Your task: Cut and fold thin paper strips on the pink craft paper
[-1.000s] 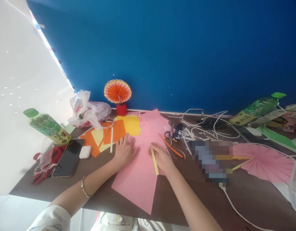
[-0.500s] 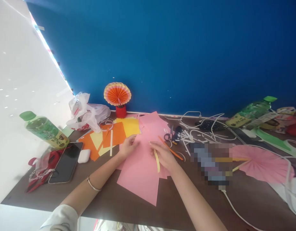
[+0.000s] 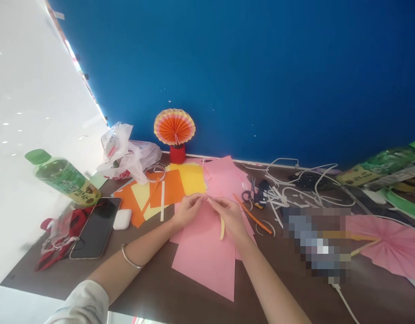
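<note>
Over a stack of pink paper sheets, my two hands meet fingertip to fingertip. A pale yellow paper strip is held in my right hand, its lower end hanging below the fingers. My left hand is pinched, and whatever lies between its fingertips is too small to make out. Left of the hands lie orange sheets, yellow sheets and a narrow pale strip. An orange paper strip rests to the right of the stack, near small scissors.
A folded paper rosette stands on a red base by the blue wall. At left are a green-capped bottle, a phone and a white case. White cables and a pink paper fan lie right.
My hands have come together from apart, the left moving right to the right hand's fingertips and closing into a pinch. The view has shifted slightly. The yellow strip stays with my right hand.
</note>
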### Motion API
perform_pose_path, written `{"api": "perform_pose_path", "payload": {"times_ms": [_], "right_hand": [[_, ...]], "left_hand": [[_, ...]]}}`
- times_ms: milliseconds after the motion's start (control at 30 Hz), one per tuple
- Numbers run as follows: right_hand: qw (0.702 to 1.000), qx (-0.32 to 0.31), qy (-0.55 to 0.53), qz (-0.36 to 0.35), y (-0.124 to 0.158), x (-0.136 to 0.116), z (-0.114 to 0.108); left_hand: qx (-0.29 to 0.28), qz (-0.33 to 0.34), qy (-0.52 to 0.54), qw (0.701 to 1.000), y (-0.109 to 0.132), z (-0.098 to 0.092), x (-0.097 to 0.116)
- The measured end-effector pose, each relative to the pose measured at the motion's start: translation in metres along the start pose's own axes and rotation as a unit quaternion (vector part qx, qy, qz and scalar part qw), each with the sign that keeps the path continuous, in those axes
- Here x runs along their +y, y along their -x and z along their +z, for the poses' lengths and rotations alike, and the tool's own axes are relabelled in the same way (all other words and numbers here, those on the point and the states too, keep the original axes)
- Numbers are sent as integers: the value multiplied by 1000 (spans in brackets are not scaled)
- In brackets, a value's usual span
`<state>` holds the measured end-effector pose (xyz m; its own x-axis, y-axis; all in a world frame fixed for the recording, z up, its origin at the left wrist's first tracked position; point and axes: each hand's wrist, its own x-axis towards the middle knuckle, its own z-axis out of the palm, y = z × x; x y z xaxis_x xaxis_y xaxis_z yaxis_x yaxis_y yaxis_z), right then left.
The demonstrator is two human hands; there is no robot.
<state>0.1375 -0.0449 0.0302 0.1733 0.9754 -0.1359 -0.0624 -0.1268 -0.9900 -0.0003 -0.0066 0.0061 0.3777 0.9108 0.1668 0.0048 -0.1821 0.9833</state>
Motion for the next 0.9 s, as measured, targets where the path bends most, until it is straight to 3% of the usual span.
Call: {"api": "perform_pose_path", "payload": {"times_ms": [400, 900], "right_hand": [[1000, 23, 2, -14, 8, 0, 6], [998, 49, 31, -35, 10, 1, 8]], "left_hand": [[-79, 71, -90, 990, 7, 2, 2], [-71, 83, -100, 989, 8, 3, 5]]}}
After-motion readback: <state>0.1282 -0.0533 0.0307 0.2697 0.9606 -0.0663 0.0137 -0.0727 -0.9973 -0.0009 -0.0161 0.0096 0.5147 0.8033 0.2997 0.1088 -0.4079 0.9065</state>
